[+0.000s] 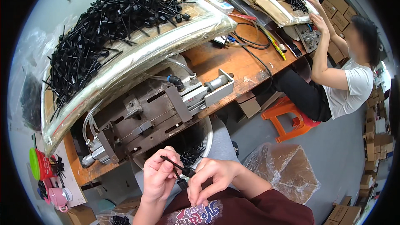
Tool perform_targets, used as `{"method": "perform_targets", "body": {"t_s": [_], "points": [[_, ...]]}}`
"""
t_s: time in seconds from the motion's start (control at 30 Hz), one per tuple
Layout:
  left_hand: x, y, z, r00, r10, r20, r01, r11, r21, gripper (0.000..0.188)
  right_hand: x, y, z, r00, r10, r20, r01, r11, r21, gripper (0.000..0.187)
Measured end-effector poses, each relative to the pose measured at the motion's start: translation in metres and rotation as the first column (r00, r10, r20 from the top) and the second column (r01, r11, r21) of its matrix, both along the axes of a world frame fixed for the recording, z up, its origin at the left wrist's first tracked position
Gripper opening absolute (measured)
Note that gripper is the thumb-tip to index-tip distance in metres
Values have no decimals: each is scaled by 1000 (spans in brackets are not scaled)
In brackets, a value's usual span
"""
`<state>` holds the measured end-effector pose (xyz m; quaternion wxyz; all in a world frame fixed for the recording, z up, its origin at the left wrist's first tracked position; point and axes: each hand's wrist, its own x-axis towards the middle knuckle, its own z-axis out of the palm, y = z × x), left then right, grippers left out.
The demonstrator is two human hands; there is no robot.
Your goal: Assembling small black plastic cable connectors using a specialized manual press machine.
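Close to my chest, my left hand (159, 176) pinches the thin end of a slim black rod-shaped part (176, 166). My right hand (213, 179) is closed at the thicker end of that part, its fingertips curled. A second black piece with a blunt end (182, 183) hangs between the two hands; which fingers hold it is hard to tell. Below the bench edge, a round white-rimmed tub (206, 135) with many similar black parts sits just beyond my hands. Ahead stands a metal fixture with air cylinders (150, 112).
A large pile of black parts (112, 21) lies on a plastic-wrapped cardboard tray (196, 23) over the wooden bench (212, 66). Cables and hoses run across the bench. At right, a co-worker (346, 71) sits on an orange stool (283, 118). A plastic-lined carton (283, 171) stands on the floor.
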<state>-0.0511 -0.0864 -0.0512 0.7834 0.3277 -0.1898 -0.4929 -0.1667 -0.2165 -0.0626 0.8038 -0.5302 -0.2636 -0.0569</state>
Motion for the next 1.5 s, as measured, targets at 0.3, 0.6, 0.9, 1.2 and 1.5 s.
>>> {"method": "perform_targets", "body": {"t_s": [0.3,0.6,0.9,1.2,1.5], "points": [[-24,-19,2,955,-37,-295,62,995,75,27,1,-4,-4,1000,11,-5,-11,1000,25,4],[-26,-25,18,955,137,-264,-119,989,84,31,-8,-14,-9,998,-25,-57,32,991,128,5],[-14,-3,9,996,53,67,-62,987,148,23,-25,-26,-9,902,-319,-292,409,847,339,8],[-19,0,4,901,118,417,-232,944,234,23,-22,-20,-8,816,-363,-450,521,799,301,9],[-15,-1,9,701,1,713,-317,896,310,36,-18,-11,-4,793,-437,-425,546,819,177,9]]}}
